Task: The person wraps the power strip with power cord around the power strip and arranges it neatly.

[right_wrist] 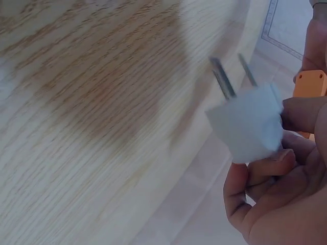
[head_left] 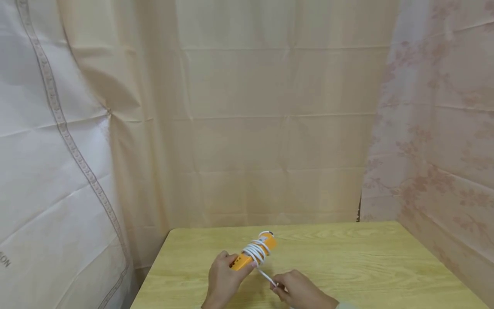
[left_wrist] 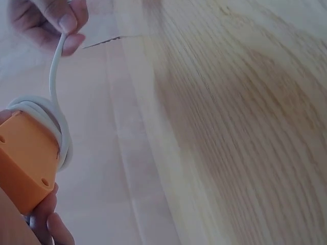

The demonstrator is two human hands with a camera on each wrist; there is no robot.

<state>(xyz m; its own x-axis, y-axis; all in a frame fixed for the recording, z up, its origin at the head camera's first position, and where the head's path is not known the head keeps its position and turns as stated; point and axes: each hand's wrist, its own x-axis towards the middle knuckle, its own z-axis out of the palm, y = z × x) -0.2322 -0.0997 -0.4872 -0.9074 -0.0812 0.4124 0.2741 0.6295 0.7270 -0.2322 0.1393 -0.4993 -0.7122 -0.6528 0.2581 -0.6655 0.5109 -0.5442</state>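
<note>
My left hand [head_left: 223,278] grips the near end of an orange power strip [head_left: 241,261], which it holds tilted above the table. White cord [head_left: 255,251] runs in several loops around the strip's middle. From these loops a length stretches down to my right hand [head_left: 300,290], where thumb and fingers pinch it. In the left wrist view that stretch of cord [left_wrist: 53,76] is slightly bowed between the strip and the pinching fingertips. The right wrist view shows the cord's white plug [right_wrist: 248,125] beside my right hand's fingers, its two metal prongs pointing away from the hand.
Below the hands is a wood-grain table [head_left: 366,266]. A beige curtain [head_left: 270,141] hangs behind its far edge, with a pale cloth [head_left: 50,180] on the left and a flower-patterned one [head_left: 444,141] on the right.
</note>
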